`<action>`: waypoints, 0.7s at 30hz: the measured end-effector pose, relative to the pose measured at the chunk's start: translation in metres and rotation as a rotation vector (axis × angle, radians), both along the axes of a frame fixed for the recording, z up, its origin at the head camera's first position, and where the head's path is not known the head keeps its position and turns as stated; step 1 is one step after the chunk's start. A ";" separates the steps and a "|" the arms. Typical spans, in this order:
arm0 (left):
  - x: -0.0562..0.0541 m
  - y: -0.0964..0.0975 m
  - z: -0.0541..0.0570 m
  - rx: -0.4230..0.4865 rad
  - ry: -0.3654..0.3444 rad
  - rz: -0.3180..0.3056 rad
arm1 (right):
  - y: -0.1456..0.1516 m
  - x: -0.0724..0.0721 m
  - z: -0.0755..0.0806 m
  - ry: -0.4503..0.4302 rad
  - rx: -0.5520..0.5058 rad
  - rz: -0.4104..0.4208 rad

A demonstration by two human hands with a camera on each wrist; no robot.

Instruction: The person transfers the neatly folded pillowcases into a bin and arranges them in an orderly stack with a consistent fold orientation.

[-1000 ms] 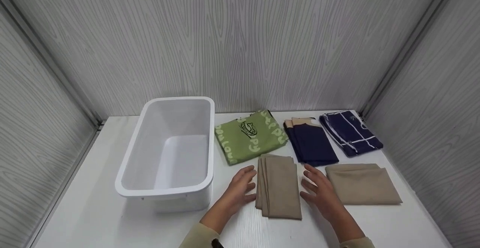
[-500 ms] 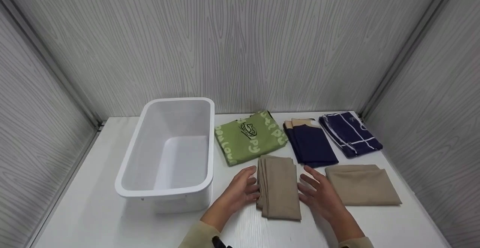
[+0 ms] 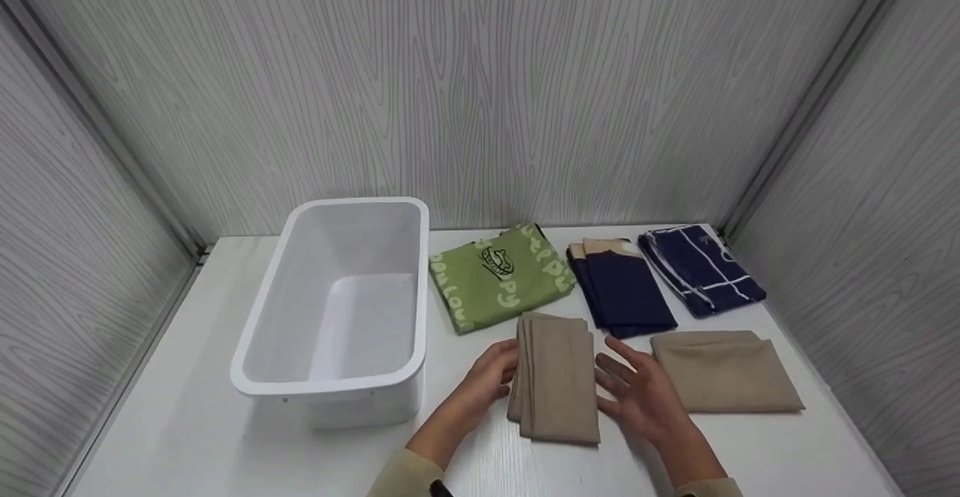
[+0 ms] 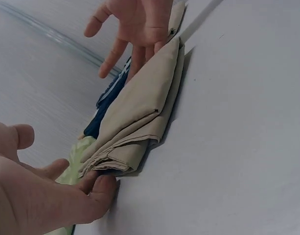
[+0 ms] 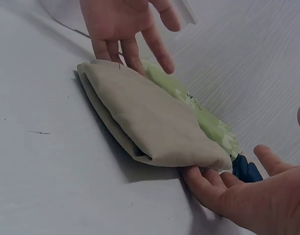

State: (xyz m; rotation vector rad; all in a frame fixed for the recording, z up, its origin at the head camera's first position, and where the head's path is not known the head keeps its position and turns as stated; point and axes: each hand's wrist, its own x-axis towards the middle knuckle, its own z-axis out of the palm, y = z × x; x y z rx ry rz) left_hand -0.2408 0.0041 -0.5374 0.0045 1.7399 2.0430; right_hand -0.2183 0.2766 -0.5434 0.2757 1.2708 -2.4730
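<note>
White tabletop [image 3: 180, 429] underfoot of everything, pale and lightly marked, walled left and right by grey wood-grain panels. At the near edge, two beige sleeves [image 3: 405, 473], one on each side of centre. Just beyond, left hand [image 3: 484, 383] at the left edge of a folded tan cloth [image 3: 562, 384], near centre: fingers only loosely bent, tips tucked against and partly under the fabric in the left wrist view, thumb free, no grip closed. At the cloth's right edge, right hand [image 3: 643, 399]: relaxed, fingers extended, thumb spread apart, fingertips at the underside of the edge in the right wrist view, nothing clasped. Cannot tell how far under the fabric on either side.

Folded in several layers, lengthwise near to far, with stepped edges along the left. To the right of the right hand, a second tan cloth [image 3: 727, 373], wider, flat. Over to the left, a deep white tub [image 3: 330, 387], long side running near to far.

Farther back, left to right: green cloth [image 3: 502, 279] with pale lettering and a dark drawing, right of the tub; navy cloth with a tan far end [image 3: 630, 290]; navy cloth with white lines [image 3: 701, 268], toward the far right corner. Behind all, an upright grey back panel [image 3: 480, 91], streaked with vertical grain.
</note>
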 end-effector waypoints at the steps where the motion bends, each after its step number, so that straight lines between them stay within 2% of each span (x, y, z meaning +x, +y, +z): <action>1: 0.001 0.001 0.000 0.006 -0.003 -0.006 | 0.001 0.001 -0.001 -0.001 -0.001 -0.007; 5: 0.006 0.003 0.001 0.048 -0.021 -0.006 | 0.004 0.003 -0.005 -0.001 -0.021 -0.007; 9: 0.009 0.005 0.000 0.048 -0.025 0.031 | 0.008 0.001 -0.009 -0.006 -0.088 0.034; 12: 0.008 0.007 0.001 0.043 -0.026 0.034 | 0.010 0.000 -0.009 -0.009 -0.106 0.044; 18: 0.005 0.010 -0.001 0.032 -0.017 0.014 | 0.009 -0.001 -0.008 -0.008 -0.035 0.054; 21: 0.005 0.011 -0.002 0.059 -0.040 0.006 | 0.009 -0.001 -0.007 -0.019 -0.010 0.052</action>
